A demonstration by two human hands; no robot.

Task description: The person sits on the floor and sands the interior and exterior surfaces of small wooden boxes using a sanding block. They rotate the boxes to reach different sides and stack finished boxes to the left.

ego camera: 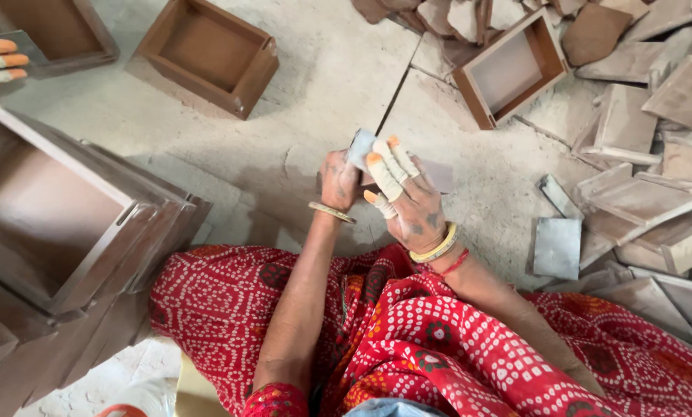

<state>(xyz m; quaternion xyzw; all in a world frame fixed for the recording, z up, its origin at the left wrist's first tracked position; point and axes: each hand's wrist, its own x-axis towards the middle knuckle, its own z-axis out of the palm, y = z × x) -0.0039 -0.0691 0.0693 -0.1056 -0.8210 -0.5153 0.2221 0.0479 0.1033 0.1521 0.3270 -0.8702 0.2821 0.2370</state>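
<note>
Grey flat sandpaper piece [359, 147], pinched by both hands' fingers, right hand [407, 197] tape-wrapped, left hand [338, 181] bare.

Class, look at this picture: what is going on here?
A person in a red dotted garment sits on a dusty floor. Both hands hold a small grey sheet: the left hand grips it, and the right hand, fingers taped, presses on it. Open wooden boxes and flat wooden pieces lie around.
</note>
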